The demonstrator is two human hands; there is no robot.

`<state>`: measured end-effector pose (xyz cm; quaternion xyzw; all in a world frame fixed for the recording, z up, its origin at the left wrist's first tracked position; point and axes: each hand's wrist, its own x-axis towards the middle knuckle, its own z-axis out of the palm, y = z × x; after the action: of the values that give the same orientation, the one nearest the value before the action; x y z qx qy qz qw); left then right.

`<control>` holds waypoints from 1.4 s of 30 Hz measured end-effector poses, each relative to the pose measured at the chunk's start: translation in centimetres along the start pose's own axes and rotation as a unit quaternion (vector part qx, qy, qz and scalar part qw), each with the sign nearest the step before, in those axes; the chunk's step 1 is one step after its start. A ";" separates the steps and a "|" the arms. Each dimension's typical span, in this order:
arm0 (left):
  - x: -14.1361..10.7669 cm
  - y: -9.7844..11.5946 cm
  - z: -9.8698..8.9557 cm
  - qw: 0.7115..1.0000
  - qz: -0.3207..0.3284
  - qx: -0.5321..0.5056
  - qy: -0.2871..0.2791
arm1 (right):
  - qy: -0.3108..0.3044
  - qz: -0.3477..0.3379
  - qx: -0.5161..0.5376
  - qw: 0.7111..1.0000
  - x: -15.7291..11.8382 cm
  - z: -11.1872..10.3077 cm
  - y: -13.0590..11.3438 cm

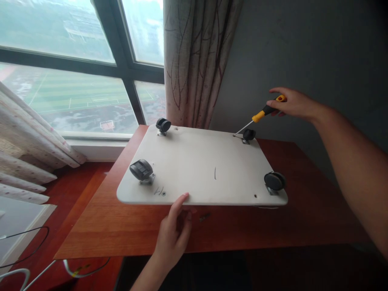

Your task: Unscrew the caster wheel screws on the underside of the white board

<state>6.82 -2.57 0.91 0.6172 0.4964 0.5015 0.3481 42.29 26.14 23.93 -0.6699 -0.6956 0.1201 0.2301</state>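
Observation:
A white board (197, 161) with rounded corners lies on the wooden table (121, 230), with a black caster wheel near each corner. My right hand (286, 103) is closed around the handle of a yellow and black screwdriver (259, 116), whose tip meets the board's far edge beside the far right caster (249, 135). At the near edge, my left hand (177, 226) pinches the board, index finger on top and the other fingers partly below. Near it are a screw in a hole (164, 193) and, to the right, an open hole (255, 196).
Behind the table hang a patterned curtain (194, 60) and a grey wall (287, 48). A window (75, 89) is at the left. A small metal piece (204, 217) lies on the table before the board. Cables (39, 275) run at the lower left.

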 end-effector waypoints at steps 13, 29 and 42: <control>0.0 -0.1 0.0 1.000 0.001 0.003 -0.002 | -0.017 0.031 -0.025 0.999 -0.2 -0.1 -1.3; 0.0 -0.3 0.0 1.000 0.004 -0.001 -0.010 | 0.034 0.037 -0.134 0.990 -0.5 0.6 -4.3; -0.2 -0.1 0.0 1.000 -0.012 -0.010 -0.010 | 0.076 -0.046 -0.129 0.988 0.2 1.3 -3.9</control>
<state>6.79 -2.73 0.76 0.6126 0.4953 0.4959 0.3654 38.28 26.21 24.71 -0.6686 -0.7156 -0.0332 0.1992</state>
